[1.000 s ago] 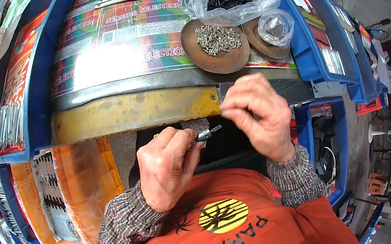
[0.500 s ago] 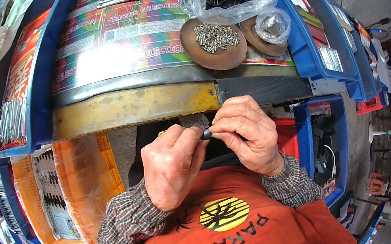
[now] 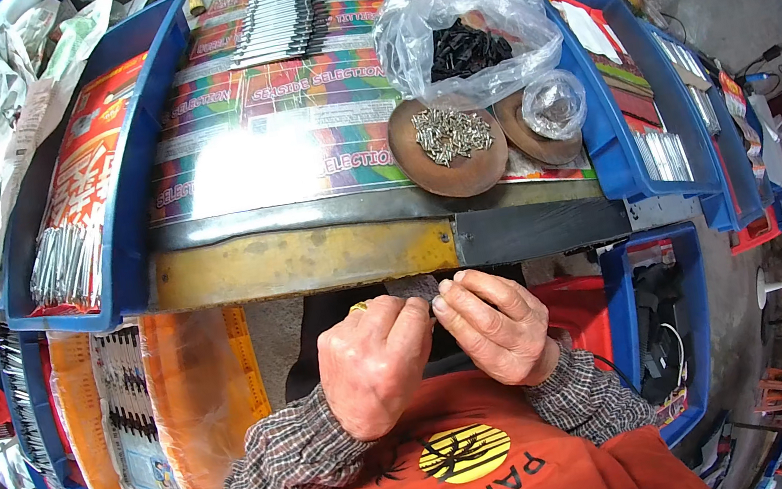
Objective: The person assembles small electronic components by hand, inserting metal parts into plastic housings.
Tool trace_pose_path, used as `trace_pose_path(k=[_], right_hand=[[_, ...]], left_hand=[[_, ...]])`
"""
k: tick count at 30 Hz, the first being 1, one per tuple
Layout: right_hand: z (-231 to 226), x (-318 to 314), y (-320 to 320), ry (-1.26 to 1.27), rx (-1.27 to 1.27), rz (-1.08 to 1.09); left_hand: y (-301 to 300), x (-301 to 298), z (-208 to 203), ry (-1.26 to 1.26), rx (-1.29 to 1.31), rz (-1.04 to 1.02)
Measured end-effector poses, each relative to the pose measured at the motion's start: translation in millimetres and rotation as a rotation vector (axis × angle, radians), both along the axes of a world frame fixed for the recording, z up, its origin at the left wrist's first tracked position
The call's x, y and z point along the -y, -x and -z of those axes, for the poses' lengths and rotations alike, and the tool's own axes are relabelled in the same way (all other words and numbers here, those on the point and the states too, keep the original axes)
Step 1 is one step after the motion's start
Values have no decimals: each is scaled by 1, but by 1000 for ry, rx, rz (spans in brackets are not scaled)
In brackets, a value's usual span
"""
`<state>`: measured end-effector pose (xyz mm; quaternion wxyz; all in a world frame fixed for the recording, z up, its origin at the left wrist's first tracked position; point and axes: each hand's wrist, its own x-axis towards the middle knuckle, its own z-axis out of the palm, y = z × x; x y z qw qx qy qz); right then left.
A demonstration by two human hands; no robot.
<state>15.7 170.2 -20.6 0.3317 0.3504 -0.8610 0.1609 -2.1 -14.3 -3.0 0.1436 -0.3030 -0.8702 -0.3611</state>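
The table [image 3: 303,262] is at twelve o'clock. A clear bag [image 3: 408,52] and a brown dish [image 3: 412,162] sit on it, at one o'clock. The left hand [image 3: 377,360] has its fingers curled in, closed; the right hand [image 3: 499,328] pinches just beside it. Pens [image 3: 282,20], near eleven, lie long from nine to three. The fingers hide any small thing between them; I cannot tell their grip or its pointing.

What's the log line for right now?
left hand: curled; right hand: close beside it; grasp: unclear; brown dish: metal pieces; clear bag: black pieces
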Motion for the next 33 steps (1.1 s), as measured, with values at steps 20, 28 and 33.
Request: trace_pose_path(k=[20,28,33], right_hand=[[-8,-10,17,312,109,72],[-3,-22,42,433,129,92],[2,-20,42,383,130,115]], left_hand=[[29,5,-9,6,2,22],[120,38,-13,147,-146,-142],[191,55,-3,230,-186,-210]])
